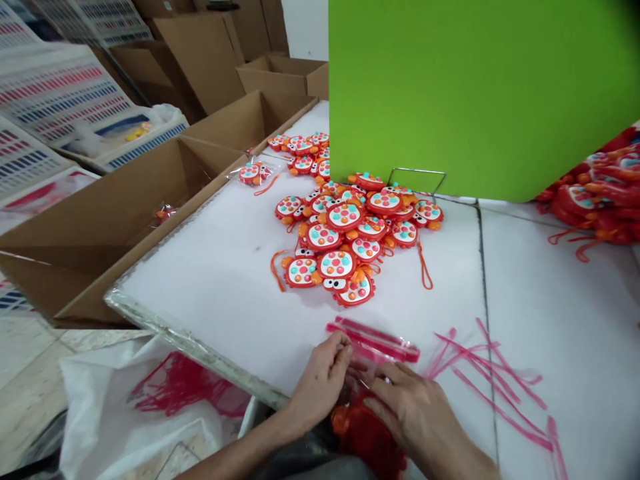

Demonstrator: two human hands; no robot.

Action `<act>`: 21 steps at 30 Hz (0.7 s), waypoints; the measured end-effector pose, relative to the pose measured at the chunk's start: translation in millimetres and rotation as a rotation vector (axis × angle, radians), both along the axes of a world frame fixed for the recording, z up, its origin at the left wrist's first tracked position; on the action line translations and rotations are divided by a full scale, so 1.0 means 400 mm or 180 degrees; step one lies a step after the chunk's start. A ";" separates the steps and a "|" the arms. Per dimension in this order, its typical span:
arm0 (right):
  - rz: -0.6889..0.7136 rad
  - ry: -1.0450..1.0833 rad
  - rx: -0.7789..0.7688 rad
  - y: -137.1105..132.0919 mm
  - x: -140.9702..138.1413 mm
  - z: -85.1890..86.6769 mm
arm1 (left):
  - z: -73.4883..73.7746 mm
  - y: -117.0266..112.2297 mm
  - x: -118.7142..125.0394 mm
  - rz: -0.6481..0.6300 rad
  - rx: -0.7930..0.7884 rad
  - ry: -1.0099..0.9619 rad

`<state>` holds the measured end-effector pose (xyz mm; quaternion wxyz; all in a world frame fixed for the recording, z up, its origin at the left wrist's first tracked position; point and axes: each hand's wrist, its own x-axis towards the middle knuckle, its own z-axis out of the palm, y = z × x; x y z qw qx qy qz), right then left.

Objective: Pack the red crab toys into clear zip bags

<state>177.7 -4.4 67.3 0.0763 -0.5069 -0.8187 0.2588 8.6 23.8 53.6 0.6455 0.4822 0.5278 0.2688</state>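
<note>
At the near edge of the white table (225,287), my left hand (320,383) pinches the top of a clear plastic bag with a pink zip strip (373,341). My right hand (415,407) lies across the same bag, fingers pressed on the plastic. A red-orange crab-shaped toy (367,430) sits inside the bag, below my hands and partly hidden by them. A pile of the same crab toys (345,237), with coloured buttons and orange cords, lies on the table beyond my hands.
A green panel (480,93) stands at the back on a wire stand. Loose pink strips (500,383) lie to the right. Open cardboard boxes (115,220) sit at the left, one bagged toy (253,173) by the box edge. More red toys (600,193) are piled far right. A white sack (140,413) holds pink strips.
</note>
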 end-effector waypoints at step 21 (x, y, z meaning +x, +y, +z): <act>-0.1726 0.0257 0.0395 0.032 0.081 -0.027 | 0.010 -0.008 -0.029 -0.0555 0.0462 0.0465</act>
